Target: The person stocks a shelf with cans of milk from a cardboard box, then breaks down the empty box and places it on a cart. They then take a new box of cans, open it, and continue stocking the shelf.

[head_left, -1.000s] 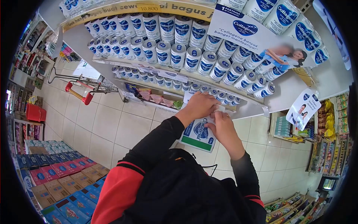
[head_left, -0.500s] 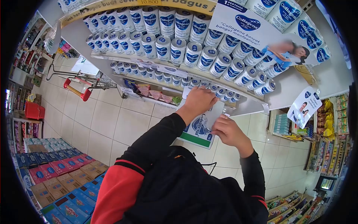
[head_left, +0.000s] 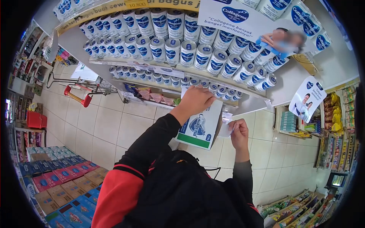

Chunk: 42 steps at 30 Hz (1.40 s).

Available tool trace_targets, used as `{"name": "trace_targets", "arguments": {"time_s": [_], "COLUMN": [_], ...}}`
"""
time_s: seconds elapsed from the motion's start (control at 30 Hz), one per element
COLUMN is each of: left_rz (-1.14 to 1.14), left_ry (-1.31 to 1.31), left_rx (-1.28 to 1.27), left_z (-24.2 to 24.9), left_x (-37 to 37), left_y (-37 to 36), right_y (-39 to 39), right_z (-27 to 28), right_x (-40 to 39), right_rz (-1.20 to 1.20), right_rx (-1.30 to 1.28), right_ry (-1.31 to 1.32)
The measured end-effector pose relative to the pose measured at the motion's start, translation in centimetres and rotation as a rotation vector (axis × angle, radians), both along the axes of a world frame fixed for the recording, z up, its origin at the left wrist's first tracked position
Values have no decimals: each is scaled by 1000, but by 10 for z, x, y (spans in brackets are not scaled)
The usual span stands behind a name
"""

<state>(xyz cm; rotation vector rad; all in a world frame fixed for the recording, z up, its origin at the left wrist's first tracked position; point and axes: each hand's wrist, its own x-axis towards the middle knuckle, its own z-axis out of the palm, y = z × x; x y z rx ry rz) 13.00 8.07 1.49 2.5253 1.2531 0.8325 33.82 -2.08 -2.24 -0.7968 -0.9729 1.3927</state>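
Note:
A white carton with a green band and blue lettering (head_left: 198, 129) stands in front of the lower shelf. My left hand (head_left: 196, 101) lies over the carton's top left part, its fingers pointing at the shelf and close together; what they hold, if anything, is hidden. Right of the carton, my right hand (head_left: 239, 133) pinches a whitish, partly see-through piece (head_left: 225, 130) at the carton's side. Rows of white and blue cans (head_left: 173, 51) fill the shelves beyond both hands.
A shopping cart with a red handle (head_left: 78, 97) is at the left. Stacked boxes (head_left: 61, 186) lie at the lower left. A hanging leaflet (head_left: 308, 99) and stocked shelves (head_left: 334, 140) are at the right. A red bin (head_left: 37, 119) stands far left.
My right hand has moved right, away from the carton's front, and a whitish piece now shows at its fingers. My left hand stays on the carton. The view has shifted slightly.

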Motion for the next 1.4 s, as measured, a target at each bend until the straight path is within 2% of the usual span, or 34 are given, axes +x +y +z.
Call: {"name": "trace_targets", "arguments": {"time_s": [0.03, 0.17, 0.27, 0.33, 0.37, 0.4, 0.43, 0.47, 0.53, 0.67, 0.7, 0.83, 0.97, 1.07, 1.13, 1.27, 1.3, 1.4], "left_rz": [-9, -31, -12, 227, 312, 382, 391, 381, 331, 393, 389, 562, 568, 540, 397, 256, 225, 165], "left_ry": [-10, -36, -48, 41, 52, 69, 121, 128, 276, 267, 270, 214, 164, 12, -216, -401, -403, -500], "left_rx": [5, 5, -37, 169, 139, 7, -241, -242, -593, -730, -725, -660, -642, -709, -701, -731, -641, -672], "left_z": [0, 1, 6, 13, 22, 30, 33, 38, 46, 46, 47, 47, 49, 41, 24, -10, -25, -48], "left_x": [0, 1, 2, 3, 4, 8, 9, 7, -1, -15, -18, -21, -20, -20, -22, -21, -18, -34], "left_y": [0, -1, -8, -22, -43, -66, -86, -99, -114, -102, -99, -93, -92, -95, -92, -82, -82, -77], "right_y": [-1, -3, -6, -4, -2, -1, -2, -4, -3, 1, 3, 11, 14, 13, 17, 25, 26, 24], "right_z": [-9, -58, -47, -32, -28, -24, -19, -17, -13, -4, 9, 15, 27, 44, 56, 44, 35, 24], "right_x": [-4, -24, -43, -51, -52, -54, -57, -60, -68, -85, -95, -105, -102, -100, -95, -90, -89, -93], "right_rz": [-7, -93, -175, -218, -247, -279, -252, -262, -234, -138, -210, -135, -107, -106, -99, -96, -75, -30], "right_rx": [1, -237, -307, -316, -237, -164, -169, -170, -129, -57, -131, -138, -91, -72, -20, -68, -94, -113], "right_ry": [4, 381, 481, 527, 560, 597, 617, 623, 608, 513, 487, 513, 491, 478, 350, 152, 134, 65]}}
